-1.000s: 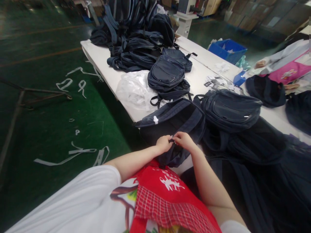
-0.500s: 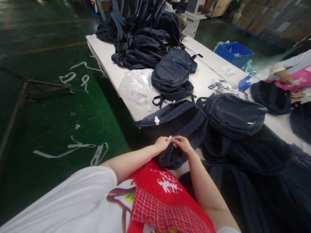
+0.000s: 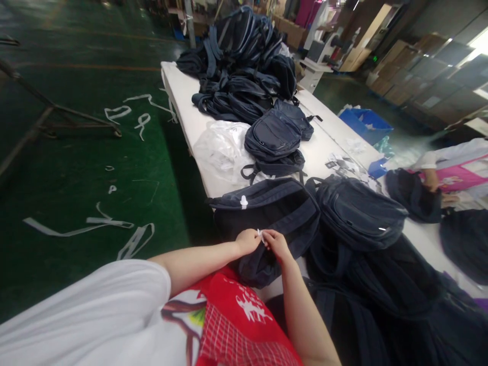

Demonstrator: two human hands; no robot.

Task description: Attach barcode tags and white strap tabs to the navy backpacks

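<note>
My left hand [image 3: 248,241] and my right hand [image 3: 276,244] meet over a dark backpack [image 3: 263,208] at the table's near edge. Both are closed in a pinch on a small white piece [image 3: 260,234] between the fingertips; its exact shape is too small to tell. Another white piece [image 3: 244,201] lies on the backpack's upper strap. The backpack's straps face up. To its right rests a second dark backpack [image 3: 360,212], on top of more dark bags.
Beyond are a clear plastic bag [image 3: 223,147], a backpack [image 3: 272,133] and a backpack pile [image 3: 244,66] on the white table [image 3: 177,104]. A person's hand [image 3: 431,179] touches a dark bag at right. White strips litter the green floor; a metal frame [image 3: 49,117] stands left.
The camera view has tilted up and turned, so the scene sits lower. My hands stay together at the white piece, with their fingers slightly shifted.
</note>
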